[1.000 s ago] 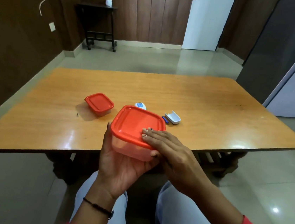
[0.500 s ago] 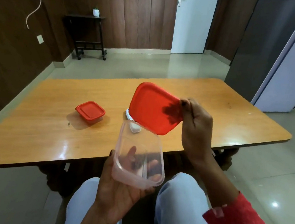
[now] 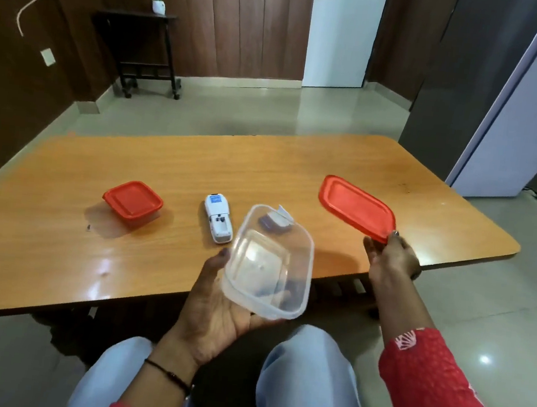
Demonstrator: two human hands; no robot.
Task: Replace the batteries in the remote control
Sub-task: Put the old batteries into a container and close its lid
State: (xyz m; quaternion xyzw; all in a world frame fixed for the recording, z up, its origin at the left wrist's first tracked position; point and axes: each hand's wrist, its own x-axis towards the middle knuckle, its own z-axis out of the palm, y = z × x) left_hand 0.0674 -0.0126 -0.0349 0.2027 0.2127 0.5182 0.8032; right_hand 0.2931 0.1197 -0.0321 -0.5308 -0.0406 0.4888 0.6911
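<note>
Holding a clear box (image 3: 269, 260) from below, the left hand (image 3: 214, 311) curls its fingers under it, thumb on the left wall. The box is open and tipped, up off the worktop (image 3: 54, 246). The right hand (image 3: 391, 260) pinches one corner of the red lid (image 3: 355, 206) out to the right. The remote (image 3: 218, 218) lies on the worktop, back up, battery slot bare, just left of the clear box. A small box (image 3: 133, 201) with its own red top sits further left.
</note>
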